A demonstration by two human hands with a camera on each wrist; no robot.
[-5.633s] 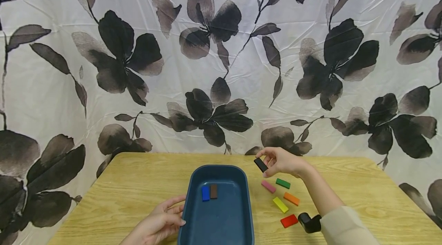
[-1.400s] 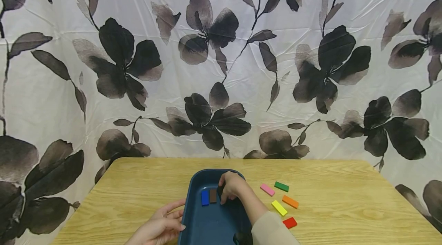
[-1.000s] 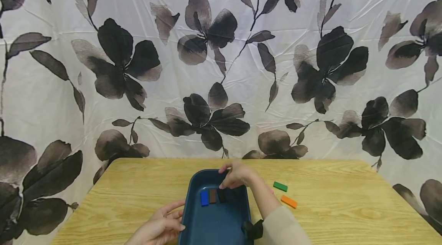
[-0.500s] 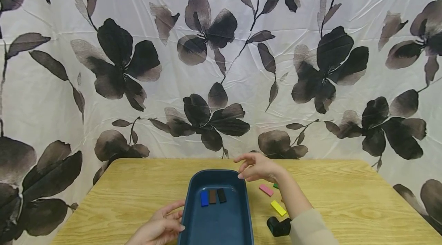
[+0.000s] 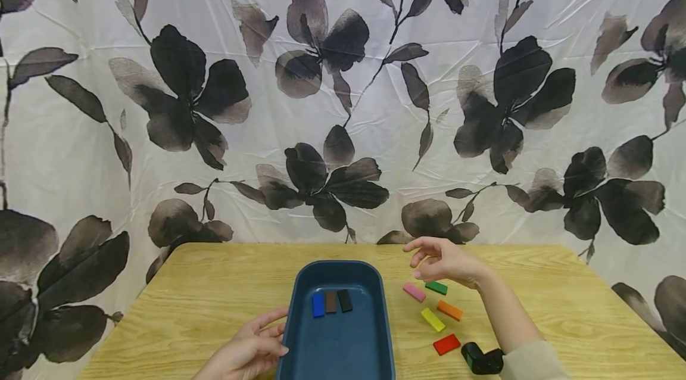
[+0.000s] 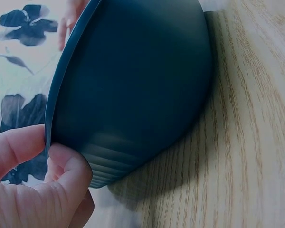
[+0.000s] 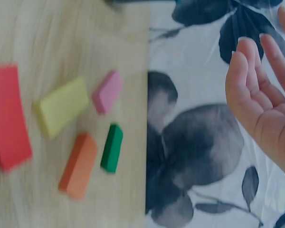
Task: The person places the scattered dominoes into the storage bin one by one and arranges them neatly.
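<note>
My left hand pinches the left rim of a dark blue plastic tub; the left wrist view shows thumb and fingers at its edge. Inside, near the far end, a blue block, a brown block and a black block lie side by side, the black one slightly tilted. My right hand hovers with relaxed, bare fingers over the table right of the tub. Closest below it are a pink block and a green block, the green partly covered by the hand.
An orange block, a yellow block and a red block lie loosely spread on the wooden table, right of the tub. A black wrist camera sits by the right sleeve. A floral cloth hangs behind the table.
The right hand carried the black block into the tub, set it beside the brown one and let go. It then drew back right, over the loose blocks. The left hand stayed at the rim.
</note>
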